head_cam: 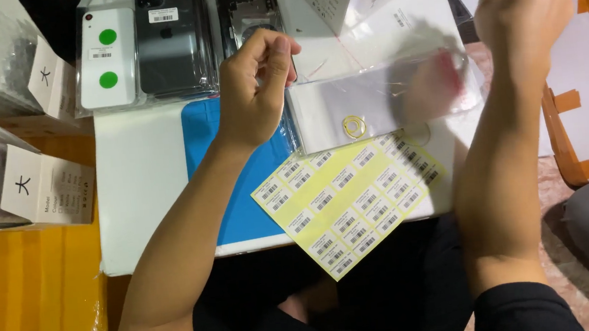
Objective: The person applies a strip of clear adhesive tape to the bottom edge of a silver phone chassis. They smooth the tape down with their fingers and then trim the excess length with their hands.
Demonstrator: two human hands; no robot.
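Yellow barcode label sheet (350, 201) on board, clear sleeve (375, 104) above, white boxes (46, 189) left

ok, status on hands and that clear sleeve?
Left hand pinches clear sleeve at its left edge. Right hand raised at its right end, grip blurred. Label sheet lies below, nothing blocking.
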